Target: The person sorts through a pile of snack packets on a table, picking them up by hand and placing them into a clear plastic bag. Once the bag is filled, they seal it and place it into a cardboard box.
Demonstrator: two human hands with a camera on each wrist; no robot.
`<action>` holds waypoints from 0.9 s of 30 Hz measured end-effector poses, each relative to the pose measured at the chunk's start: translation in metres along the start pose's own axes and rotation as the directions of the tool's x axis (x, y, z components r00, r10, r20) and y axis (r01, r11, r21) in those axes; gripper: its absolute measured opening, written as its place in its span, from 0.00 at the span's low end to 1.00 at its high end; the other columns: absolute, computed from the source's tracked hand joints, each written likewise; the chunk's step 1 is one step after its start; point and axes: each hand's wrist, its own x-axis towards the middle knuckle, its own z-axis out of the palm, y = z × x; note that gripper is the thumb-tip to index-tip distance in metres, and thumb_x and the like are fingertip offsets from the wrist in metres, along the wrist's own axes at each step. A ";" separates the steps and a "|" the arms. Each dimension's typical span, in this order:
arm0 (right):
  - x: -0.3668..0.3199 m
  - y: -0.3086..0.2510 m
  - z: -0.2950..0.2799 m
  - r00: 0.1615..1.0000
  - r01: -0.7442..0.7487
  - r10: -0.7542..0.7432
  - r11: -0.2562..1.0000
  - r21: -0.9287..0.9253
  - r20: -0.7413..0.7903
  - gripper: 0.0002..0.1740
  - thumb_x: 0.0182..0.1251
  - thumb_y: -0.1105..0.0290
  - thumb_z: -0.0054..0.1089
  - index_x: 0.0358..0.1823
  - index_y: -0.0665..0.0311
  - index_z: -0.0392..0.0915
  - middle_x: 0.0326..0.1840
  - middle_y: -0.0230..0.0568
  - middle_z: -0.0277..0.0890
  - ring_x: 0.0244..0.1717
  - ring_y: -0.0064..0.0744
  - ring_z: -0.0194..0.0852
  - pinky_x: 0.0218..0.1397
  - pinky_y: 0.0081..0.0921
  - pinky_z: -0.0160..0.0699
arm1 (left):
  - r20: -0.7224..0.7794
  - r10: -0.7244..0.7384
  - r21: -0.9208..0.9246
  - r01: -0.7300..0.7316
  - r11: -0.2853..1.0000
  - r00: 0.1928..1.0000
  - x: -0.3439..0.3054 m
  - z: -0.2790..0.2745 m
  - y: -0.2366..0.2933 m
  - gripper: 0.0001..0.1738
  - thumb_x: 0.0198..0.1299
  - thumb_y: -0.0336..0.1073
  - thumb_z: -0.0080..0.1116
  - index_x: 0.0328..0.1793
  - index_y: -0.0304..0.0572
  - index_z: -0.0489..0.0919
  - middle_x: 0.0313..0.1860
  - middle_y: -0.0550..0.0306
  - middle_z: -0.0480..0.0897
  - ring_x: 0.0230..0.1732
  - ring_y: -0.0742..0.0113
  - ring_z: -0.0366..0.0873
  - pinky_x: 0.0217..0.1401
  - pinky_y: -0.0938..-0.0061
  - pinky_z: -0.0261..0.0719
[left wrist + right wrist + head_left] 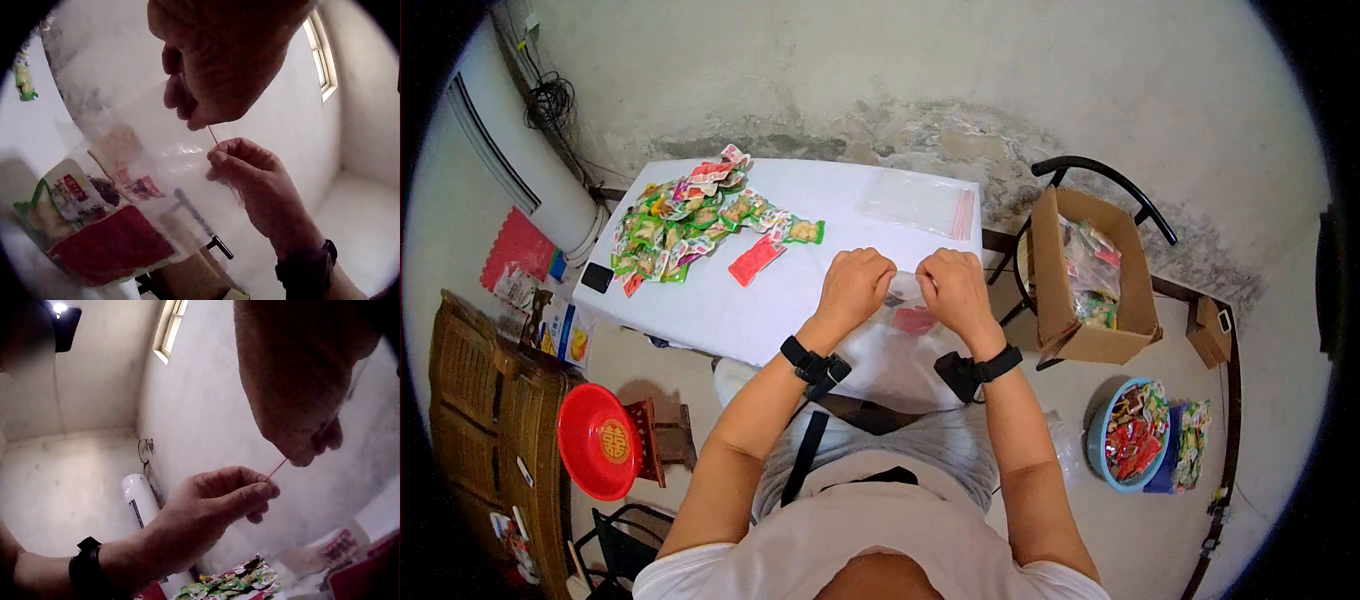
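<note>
A clear plastic bag (150,156) with a red strip along its top edge hangs between the two hands. The left hand (857,290) pinches one side of that edge, and the right hand (956,290) pinches the other, a short way apart. Inside the bag lie a red packet (115,244) and a white-and-green snack packet (78,190). In the right wrist view the left hand (206,509) has thumb and fingers together on the red edge.
Snack packets (670,230) are heaped on the white-covered table (700,310), with a red packet (756,260) beside them. Flat clear bags (910,203) lie at the table's right. A cardboard box (1055,320) rests on a chair; a blue basin (1097,450) of packets stands on the floor.
</note>
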 end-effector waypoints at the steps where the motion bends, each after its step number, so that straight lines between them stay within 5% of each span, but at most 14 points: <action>1: 0.001 -0.002 0.000 1.000 0.005 -0.004 1.000 0.014 -0.016 0.02 0.53 0.71 0.59 0.26 0.59 0.77 0.28 0.37 0.73 0.34 0.40 0.72 0.43 0.36 0.62 | -0.005 -0.006 0.011 0.006 1.000 1.000 0.000 0.000 0.001 0.02 0.51 0.31 0.60 0.29 0.45 0.78 0.27 0.57 0.77 0.34 0.57 0.74 0.39 0.64 0.67; 27: 0.005 -0.005 0.006 0.999 0.026 -0.027 0.999 0.029 0.036 0.02 0.53 0.71 0.59 0.26 0.59 0.78 0.28 0.38 0.73 0.34 0.40 0.72 0.43 0.36 0.63 | -0.073 -0.021 0.036 0.024 0.999 0.997 -0.016 -0.026 -0.025 0.02 0.49 0.30 0.61 0.28 0.44 0.79 0.26 0.56 0.77 0.32 0.57 0.75 0.37 0.63 0.68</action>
